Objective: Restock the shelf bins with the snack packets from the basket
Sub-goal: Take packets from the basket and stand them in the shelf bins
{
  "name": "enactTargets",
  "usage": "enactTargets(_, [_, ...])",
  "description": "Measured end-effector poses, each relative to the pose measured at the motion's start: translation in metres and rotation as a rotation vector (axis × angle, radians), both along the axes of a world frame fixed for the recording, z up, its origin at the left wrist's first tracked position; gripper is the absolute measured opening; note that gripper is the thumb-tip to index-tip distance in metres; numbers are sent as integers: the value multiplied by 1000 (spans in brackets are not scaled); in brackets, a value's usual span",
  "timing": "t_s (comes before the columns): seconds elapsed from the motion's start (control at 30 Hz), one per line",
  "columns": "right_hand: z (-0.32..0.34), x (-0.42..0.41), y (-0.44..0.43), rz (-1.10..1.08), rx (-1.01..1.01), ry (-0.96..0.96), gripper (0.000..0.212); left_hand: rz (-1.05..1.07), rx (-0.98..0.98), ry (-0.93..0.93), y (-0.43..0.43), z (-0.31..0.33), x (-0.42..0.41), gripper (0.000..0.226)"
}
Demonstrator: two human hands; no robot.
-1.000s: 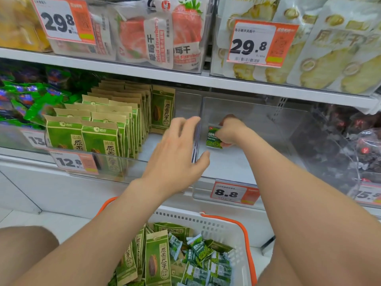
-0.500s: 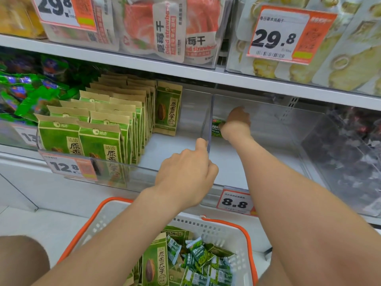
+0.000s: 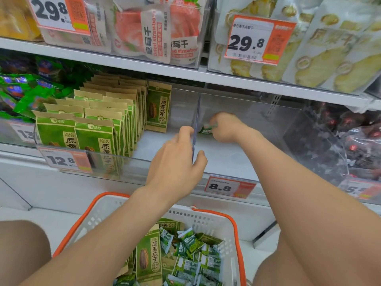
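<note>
My right hand (image 3: 225, 127) reaches deep into the clear shelf bin (image 3: 257, 129) and grips a small green snack packet (image 3: 207, 129) near the bin's left wall. My left hand (image 3: 177, 162) holds the clear divider (image 3: 194, 129) between two bins, thumb on the right side and fingers on the left. Below sits a white basket with an orange rim (image 3: 236, 226) holding several small green packets (image 3: 191, 256) and larger green seed packets (image 3: 148, 256).
The bin to the left holds rows of upright green seed packets (image 3: 92, 124) with free floor on its right side. Price tags 12.8 (image 3: 61, 159) and 8.8 (image 3: 224, 186) hang on the bin fronts. A shelf of dried-fruit bags (image 3: 156, 32) sits overhead; dark packets (image 3: 350, 141) fill the right.
My right hand has gone deeper into the bin with the small packet, then lowered toward the floor. My left hand has taken hold of the divider and slid further along it.
</note>
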State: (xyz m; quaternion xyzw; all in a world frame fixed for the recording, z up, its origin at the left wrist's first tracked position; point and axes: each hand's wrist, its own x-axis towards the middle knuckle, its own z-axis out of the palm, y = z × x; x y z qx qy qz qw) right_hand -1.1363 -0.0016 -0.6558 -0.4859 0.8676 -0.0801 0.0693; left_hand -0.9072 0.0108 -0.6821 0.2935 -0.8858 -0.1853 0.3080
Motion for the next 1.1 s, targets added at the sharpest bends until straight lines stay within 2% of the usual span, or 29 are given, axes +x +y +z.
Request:
enactTargets(0.07, [6,12,18,10,-61,-2,24,12,-230,63,6,-1,5,30])
enactTargets(0.13, [11,26,37,43,-148,3,32,-24,-419,105,14,-2,12,18])
enactTargets(0.17, [12,32,47,61,-171,-6,35,-72,-468,116,17,-5,15,16])
enactTargets(0.23, [9,41,66,89,-159,-3,35,-182,-529,66,22,-16,23,26])
enactTargets(0.3, [7,51,82,92,-191,47,33,-325,-537,-128,26,-29,27,35])
enactTargets(0.37, [11,73,97,97,-358,97,31,-443,-513,-390,32,-42,28,37])
enactTargets(0.43, [14,105,115,145,-558,123,22,-498,-381,-609,37,-57,26,36])
enactTargets(0.5, [13,139,134,263,-609,150,16,-533,-190,-786,40,-79,24,33])
enactTargets(0.57, [0,160,147,408,-498,177,17,-592,-1,-946,44,-106,24,34])
enactTargets(0.63, [-20,167,152,499,-242,215,19,-644,113,-1083,51,-131,24,36])
enactTargets(0.73, [-53,162,156,501,155,215,18,-665,151,-1272,61,-167,20,26])
enactTargets(0.83, [-79,152,162,483,381,197,9,-646,113,-1314,69,-199,19,15])
enactTargets(0.87, [-83,149,163,479,436,186,9,-642,83,-1315,72,-209,20,22])
enactTargets(0.93, [-88,144,167,486,529,165,13,-644,14,-1320,78,-227,23,63])
enactTargets(1.0, [-89,142,169,507,578,158,14,-632,-64,-1311,84,-243,27,90])
enactTargets(1.1, [-92,141,166,535,604,136,16,-572,-112,-1272,93,-253,29,88])
